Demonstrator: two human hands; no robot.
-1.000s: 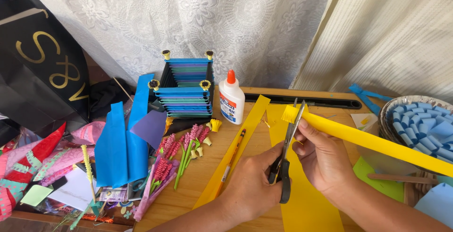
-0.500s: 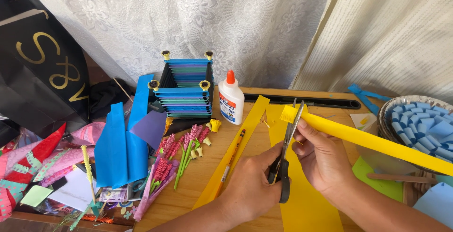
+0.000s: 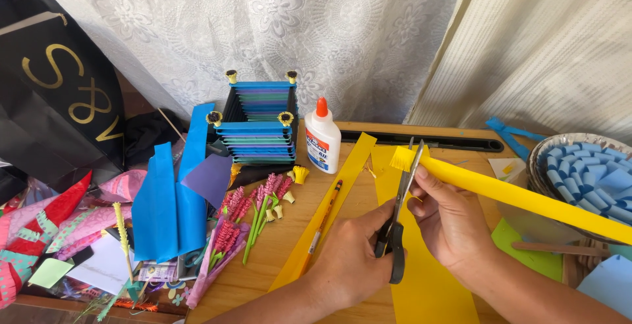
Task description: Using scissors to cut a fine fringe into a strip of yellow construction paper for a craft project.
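You hold a long folded yellow paper strip [image 3: 526, 195] in your right hand [image 3: 454, 225], fingers closed around it near its left end, while your left hand [image 3: 352, 258] grips the black-handled scissors [image 3: 398, 215], fingers closed through the loops. The strip runs from the right edge of the view up and leftward over the wooden table [image 3: 276, 258], its tip already snipped into a fine fringe. The scissor blades stand nearly upright and meet the strip just behind that fringe — whether they are parted or closed on the paper cannot be told from here.

Under your hands lie two flat yellow paper sheets [image 3: 421, 284], with a pencil [image 3: 326, 215] resting on the left one. A white glue bottle [image 3: 322, 136] with an orange cap stands beside a square blue paper basket [image 3: 260, 123]; pink paper flowers [image 3: 253, 215] lie in front of it, and a bowl of rolled blue paper pieces [image 3: 586, 172] sits at right.

Compared with half a second ago, little differs — hands, scissors and strip keep the same places, the blades at the same spot on the fringe.
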